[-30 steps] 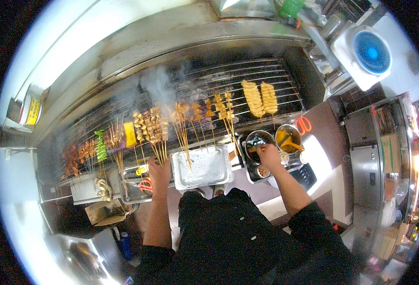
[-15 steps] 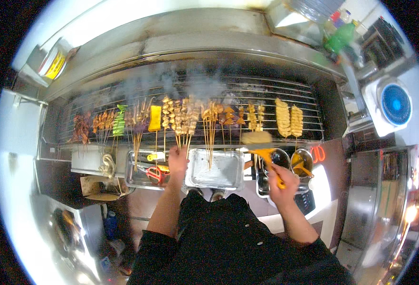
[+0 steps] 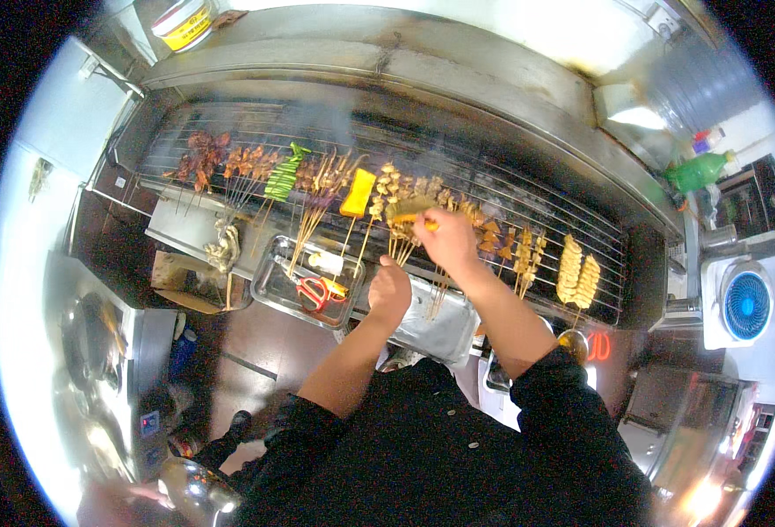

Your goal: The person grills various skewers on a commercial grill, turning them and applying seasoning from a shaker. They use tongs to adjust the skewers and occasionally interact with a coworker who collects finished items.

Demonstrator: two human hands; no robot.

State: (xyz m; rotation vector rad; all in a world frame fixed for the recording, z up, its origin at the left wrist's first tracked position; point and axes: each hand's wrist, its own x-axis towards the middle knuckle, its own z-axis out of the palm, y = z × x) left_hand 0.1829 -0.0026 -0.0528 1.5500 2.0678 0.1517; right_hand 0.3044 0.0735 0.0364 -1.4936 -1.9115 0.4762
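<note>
My left hand is closed around the lower ends of a bunch of meat skewers, whose meat lies on the smoking grill. In my right hand is the orange handle of a basting brush. Its broad head is on or just over the meat of that bunch, partly hidden by the hand. Left of them lie a yellow slab on a stick and green skewered vegetables. Pale spiral skewers sit at the right end.
Along the grill's front stand a metal tray holding red-handled scissors, and a second tray. A fan is at right. At lower left, another person's hand is near a shiny metal bowl.
My right hand has brought the brush from beside the bowls at right, leftward onto the skewers by my left hand. The whole view has turned, and another person shows at lower left.
</note>
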